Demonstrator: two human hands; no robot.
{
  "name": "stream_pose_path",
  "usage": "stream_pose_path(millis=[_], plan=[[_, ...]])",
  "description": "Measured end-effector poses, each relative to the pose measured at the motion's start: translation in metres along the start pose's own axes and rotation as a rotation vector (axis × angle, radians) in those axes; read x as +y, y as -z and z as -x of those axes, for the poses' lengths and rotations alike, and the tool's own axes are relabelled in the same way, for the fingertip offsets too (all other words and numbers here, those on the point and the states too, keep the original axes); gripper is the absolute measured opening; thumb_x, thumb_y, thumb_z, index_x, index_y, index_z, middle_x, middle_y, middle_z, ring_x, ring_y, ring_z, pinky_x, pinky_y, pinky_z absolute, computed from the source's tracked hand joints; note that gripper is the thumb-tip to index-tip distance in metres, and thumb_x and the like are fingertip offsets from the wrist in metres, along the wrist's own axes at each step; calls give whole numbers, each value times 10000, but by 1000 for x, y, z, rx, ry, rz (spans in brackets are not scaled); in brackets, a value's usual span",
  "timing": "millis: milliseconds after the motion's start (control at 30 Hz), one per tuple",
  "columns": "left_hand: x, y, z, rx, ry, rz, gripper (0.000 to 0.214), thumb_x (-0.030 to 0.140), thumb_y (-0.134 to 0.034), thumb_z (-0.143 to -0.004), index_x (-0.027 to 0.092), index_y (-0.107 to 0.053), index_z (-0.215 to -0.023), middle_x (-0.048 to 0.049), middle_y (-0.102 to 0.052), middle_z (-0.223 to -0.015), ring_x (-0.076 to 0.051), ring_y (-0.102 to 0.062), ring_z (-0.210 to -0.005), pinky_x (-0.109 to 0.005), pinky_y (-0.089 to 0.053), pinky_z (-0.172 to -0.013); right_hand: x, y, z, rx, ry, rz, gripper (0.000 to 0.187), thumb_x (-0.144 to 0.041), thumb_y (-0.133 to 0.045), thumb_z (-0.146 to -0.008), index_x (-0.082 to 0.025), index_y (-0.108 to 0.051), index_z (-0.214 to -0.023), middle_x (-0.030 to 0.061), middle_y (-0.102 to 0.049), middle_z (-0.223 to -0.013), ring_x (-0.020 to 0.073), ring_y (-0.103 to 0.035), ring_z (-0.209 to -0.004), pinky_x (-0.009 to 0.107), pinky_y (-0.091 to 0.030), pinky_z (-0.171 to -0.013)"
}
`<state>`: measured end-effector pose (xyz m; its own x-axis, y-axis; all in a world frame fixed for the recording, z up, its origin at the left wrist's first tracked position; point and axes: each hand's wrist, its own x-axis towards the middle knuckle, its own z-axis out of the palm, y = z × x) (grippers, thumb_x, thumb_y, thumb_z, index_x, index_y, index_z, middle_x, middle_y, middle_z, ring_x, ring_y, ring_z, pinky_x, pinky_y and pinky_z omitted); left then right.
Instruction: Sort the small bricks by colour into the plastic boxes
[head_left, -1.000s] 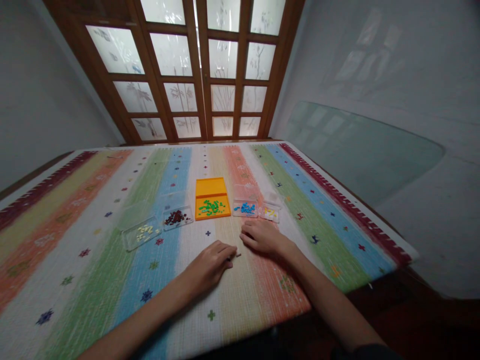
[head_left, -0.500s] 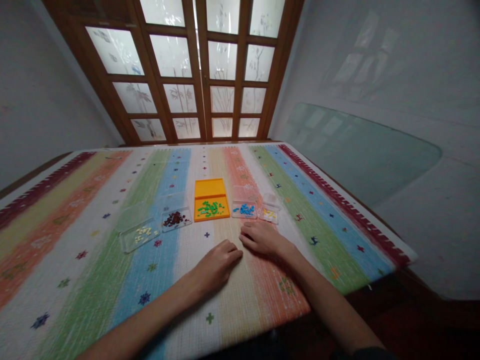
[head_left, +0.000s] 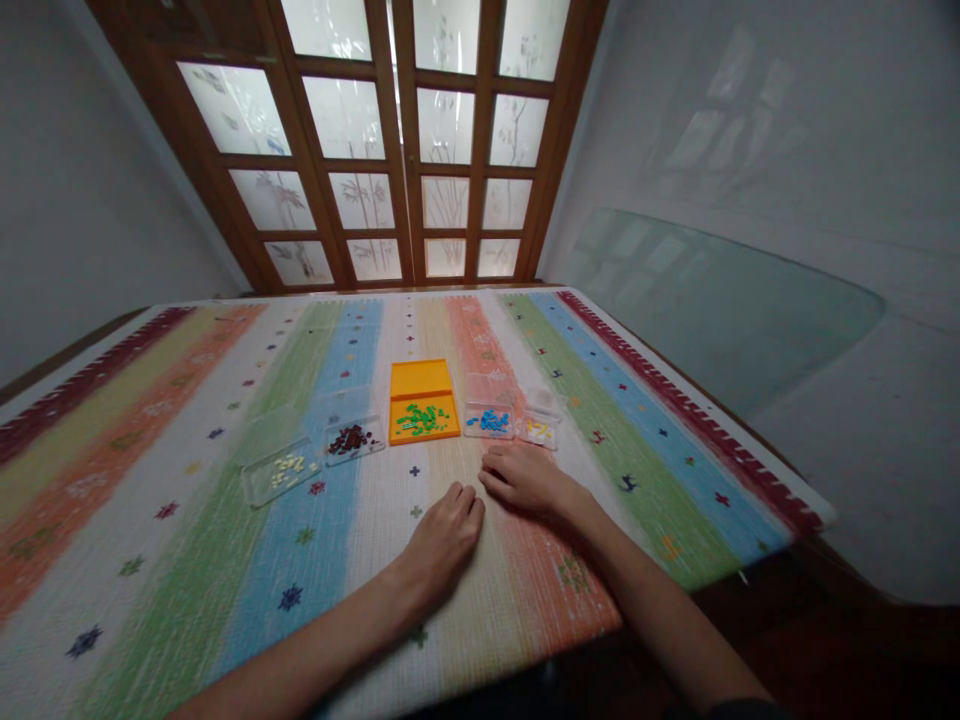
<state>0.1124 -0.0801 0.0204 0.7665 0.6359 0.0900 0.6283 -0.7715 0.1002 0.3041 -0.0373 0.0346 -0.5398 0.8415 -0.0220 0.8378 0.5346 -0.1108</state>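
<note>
My left hand (head_left: 448, 525) rests palm down on the striped tablecloth (head_left: 480, 600), its fingers curled into a loose fist and nothing showing in it. Just to its upper right lies my right hand (head_left: 526, 477), also closed with bent fingers, and no object shows there. Nearest the right hand are a clear box of small blue pieces (head_left: 491, 420) and a clear box of yellow pieces (head_left: 538, 430). Beyond both hands, an open orange case (head_left: 421, 378) holds small green pieces (head_left: 424, 418). The palms and undersides of the fingers are hidden.
Left of the orange case are a clear box of dark brown pieces (head_left: 351, 439) and a tilted clear box of pale pieces (head_left: 291, 470). The table's front edge runs below my forearms. A wooden door with glass panes (head_left: 409, 165) stands behind the table, and walls flank it.
My left hand has turned slightly, its knuckles now pointing more away from me, and its fingers look more curled. The right hand and the boxes have stayed in place.
</note>
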Motion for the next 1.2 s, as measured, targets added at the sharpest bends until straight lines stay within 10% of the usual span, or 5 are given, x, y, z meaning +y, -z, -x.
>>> stream_pose_path(millis=[233, 467, 667, 1200], plan=[[-25, 8, 13, 71, 33, 73, 278, -65, -421, -834, 161, -572, -890, -86, -608, -920, -225, -573, -855, -333, -530, -760, 1, -2, -1, 12, 9, -9, 274, -257, -469, -1004, -136, -688, -893, 103, -710, -949, 187, -602, -825, 313, -339, -716], [-110, 40, 32, 472, 228, 180, 205, 136, -448, -920, 183, -646, -939, -87, -672, -924, -235, -639, -877, -371, -542, -793, 2, -4, -1, 24, 18, -42, 263, -240, -471, -989, -144, -681, -864, 99, -711, -935, 181, -593, -796, 312, -334, -714], [-163, 58, 42, 516, 551, 286, 253, 378, -533, -858, 193, -705, -865, -78, -745, -877, -240, -693, -783, -381, -558, -788, 1, -2, -1, 9, 27, -3, 282, -251, -454, -1004, -138, -683, -885, 105, -715, -948, 183, -601, -811, 312, -343, -729], [-177, 58, 45, 541, 753, 557, 311, 470, -588, -749, 200, -673, -877, -74, -757, -938, -242, -729, -802, -362, -586, -777, 3, -6, -1, 37, 30, -30, 273, -248, -465, -995, -141, -680, -866, 99, -707, -926, 171, -584, -770, 304, -338, -703]])
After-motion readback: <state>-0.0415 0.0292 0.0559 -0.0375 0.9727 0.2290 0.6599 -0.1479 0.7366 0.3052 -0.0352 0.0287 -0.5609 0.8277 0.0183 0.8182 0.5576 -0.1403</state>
